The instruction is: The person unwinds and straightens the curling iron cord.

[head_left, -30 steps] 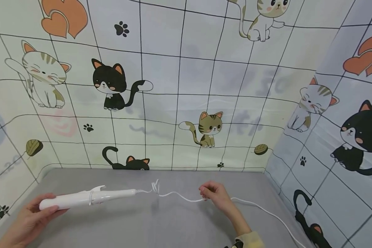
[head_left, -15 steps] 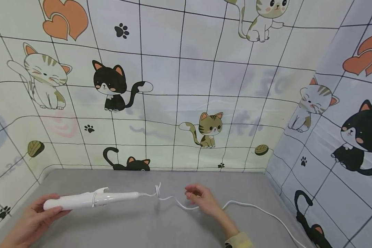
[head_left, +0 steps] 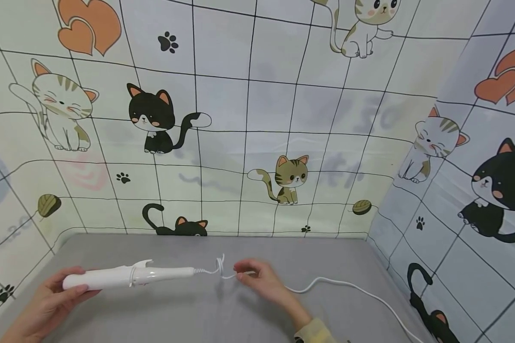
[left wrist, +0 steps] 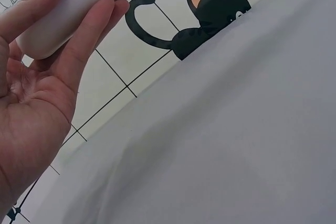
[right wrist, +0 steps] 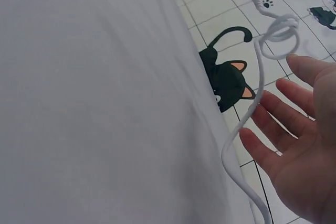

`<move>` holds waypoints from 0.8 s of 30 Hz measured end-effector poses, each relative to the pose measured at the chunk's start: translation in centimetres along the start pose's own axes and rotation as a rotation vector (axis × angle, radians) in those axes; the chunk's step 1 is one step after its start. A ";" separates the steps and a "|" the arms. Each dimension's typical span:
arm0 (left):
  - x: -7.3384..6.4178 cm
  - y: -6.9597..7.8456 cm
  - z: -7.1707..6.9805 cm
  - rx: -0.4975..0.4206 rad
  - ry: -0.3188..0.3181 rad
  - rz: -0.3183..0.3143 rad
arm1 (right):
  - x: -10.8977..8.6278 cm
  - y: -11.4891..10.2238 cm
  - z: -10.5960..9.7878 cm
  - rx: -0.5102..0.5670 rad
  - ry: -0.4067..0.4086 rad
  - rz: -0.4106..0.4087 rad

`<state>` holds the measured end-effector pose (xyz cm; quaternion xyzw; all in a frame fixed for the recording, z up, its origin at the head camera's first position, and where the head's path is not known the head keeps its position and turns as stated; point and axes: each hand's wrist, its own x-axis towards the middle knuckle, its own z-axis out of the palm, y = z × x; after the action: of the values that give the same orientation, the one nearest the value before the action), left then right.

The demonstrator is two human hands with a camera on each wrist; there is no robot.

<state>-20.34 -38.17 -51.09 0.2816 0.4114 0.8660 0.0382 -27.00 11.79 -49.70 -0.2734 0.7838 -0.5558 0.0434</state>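
My left hand (head_left: 47, 305) grips a white curling iron (head_left: 163, 274) by its thick rounded end, held roughly level over the grey surface. In the left wrist view, thumb and fingers lie on both sides of the smooth white end. From the thin end runs a white cord (head_left: 347, 284), looped into a small loose knot (right wrist: 283, 30) just past the iron. Beside that knot is my right hand (head_left: 263, 283), its fingers spread and loosely bent. The right wrist view shows the cord passing right at its fingertips (right wrist: 252, 137), not enclosed by them.
A grey cloth-covered surface (head_left: 176, 319) lies below both hands. Behind it and at the sides hang white sheets (head_left: 223, 105) printed with cats, hearts and grid lines. The cord trails off toward the front right edge.
My right hand has moved left along the cord to the knot, and its fingers have loosened. The curling iron in my left hand has shifted slightly right.
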 end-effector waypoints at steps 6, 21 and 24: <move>0.2 -0.1 -0.1 0.012 -0.019 0.008 | -0.1 0.0 0.8 -0.060 -0.060 -0.007; -0.3 0.1 -0.3 0.034 0.003 -0.040 | -1.0 0.3 -0.4 -0.097 -0.012 0.033; -0.7 0.2 -0.6 0.059 0.035 -0.046 | -1.2 0.3 -0.8 -0.101 0.007 0.030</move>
<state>-20.03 -38.90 -51.54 0.2580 0.4436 0.8572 0.0429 -26.42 13.11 -49.90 -0.2617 0.8150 -0.5158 0.0352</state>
